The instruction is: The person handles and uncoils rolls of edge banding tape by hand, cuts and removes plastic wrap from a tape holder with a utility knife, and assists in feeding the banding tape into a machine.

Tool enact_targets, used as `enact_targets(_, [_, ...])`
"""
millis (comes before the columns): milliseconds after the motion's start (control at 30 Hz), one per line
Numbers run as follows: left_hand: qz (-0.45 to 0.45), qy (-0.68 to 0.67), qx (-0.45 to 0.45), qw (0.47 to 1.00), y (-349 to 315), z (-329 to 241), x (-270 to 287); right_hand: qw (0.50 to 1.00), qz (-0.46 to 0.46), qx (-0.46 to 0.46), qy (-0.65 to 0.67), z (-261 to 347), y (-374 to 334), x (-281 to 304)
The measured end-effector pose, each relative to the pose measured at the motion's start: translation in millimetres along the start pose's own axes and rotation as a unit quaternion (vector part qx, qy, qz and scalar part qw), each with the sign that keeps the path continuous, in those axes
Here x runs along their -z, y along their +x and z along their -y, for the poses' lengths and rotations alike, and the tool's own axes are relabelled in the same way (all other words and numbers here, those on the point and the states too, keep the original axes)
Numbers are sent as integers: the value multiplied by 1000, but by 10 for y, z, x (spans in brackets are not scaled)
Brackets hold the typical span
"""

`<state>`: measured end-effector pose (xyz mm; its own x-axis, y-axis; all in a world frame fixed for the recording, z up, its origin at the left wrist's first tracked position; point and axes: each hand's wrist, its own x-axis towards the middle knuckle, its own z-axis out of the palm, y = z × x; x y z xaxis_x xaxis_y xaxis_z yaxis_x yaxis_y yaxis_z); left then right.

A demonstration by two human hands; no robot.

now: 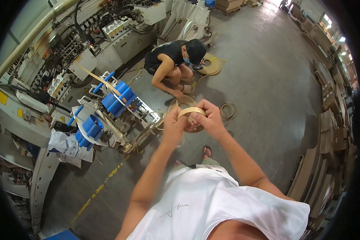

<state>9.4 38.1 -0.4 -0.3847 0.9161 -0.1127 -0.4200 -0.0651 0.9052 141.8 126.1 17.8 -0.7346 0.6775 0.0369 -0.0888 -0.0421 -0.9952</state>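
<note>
Between my hands, in front of my body, is a small coil of tan edge banding [192,110]. My left hand [173,123] grips the coil's left side with fingers curled. Its right side is pinched in my right hand [210,119], thumb on the inner face. Just beyond, a larger banding roll [176,102] lies on the floor, partly covered by my hands. A crouching co-worker [170,66] in dark clothes and a cap reaches one hand down to that roll. To the right of my hands a loose coil [229,112] rests on the floor.
Another tan roll [215,69] with a yellow strip lies beside the co-worker. On the left stands a long machine [120,50] with blue reel holders [118,98]. A white sack [68,144] sits against it. Stacked boards [328,132] line the right side.
</note>
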Motion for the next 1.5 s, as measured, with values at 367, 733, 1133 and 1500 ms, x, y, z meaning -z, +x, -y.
enact_targets(367, [22,224,50,973,-269,-279,-67,988,-43,-15,-146,-37,-68,-36])
enact_targets(733, [42,423,-102,899,-349,-399,6,948,183,30,-259,142,-206,80])
enact_targets(1133, [32,337,-98,936,-455,-200,110,992,-45,-35,110,-50,-164,-151])
enact_targets(1500, [-80,268,-230,932,-576,-193,187,996,27,-5,84,153,-70,-531])
